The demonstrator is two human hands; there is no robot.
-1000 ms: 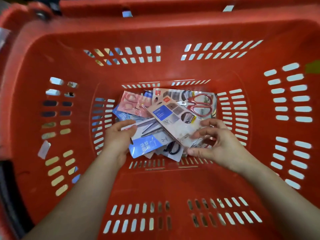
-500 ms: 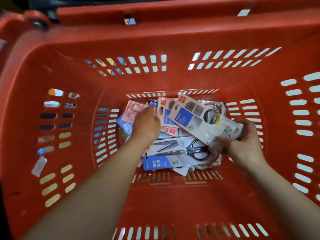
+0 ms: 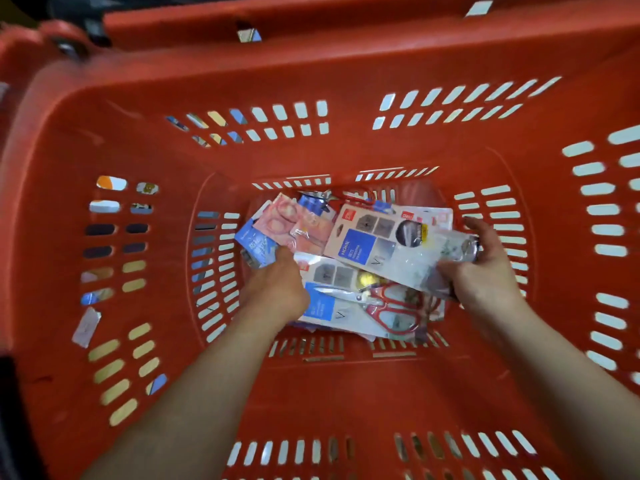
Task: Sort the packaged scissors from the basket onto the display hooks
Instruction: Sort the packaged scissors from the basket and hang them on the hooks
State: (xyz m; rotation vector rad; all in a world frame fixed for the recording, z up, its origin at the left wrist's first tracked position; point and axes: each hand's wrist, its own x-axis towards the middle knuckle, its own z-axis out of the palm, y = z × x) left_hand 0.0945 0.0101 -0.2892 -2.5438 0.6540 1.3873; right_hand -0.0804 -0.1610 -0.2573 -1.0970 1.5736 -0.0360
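While my right hand (image 3: 485, 271) curls round the end of a scissors pack (image 3: 377, 247) in the red basket (image 3: 311, 393), I cannot tell what my left hand (image 3: 277, 289) holds in the pile (image 3: 346, 303).

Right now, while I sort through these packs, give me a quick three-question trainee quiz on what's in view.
1. True or false: the right hand grips a blue-labelled scissors pack.
2. Where are the red-handled scissors? A) hung on a hook B) in the basket, on the pile C) on the floor.
3. Which hand reaches into the pile with no pack raised?

Key: 1 true; 2 B; 3 the left hand.
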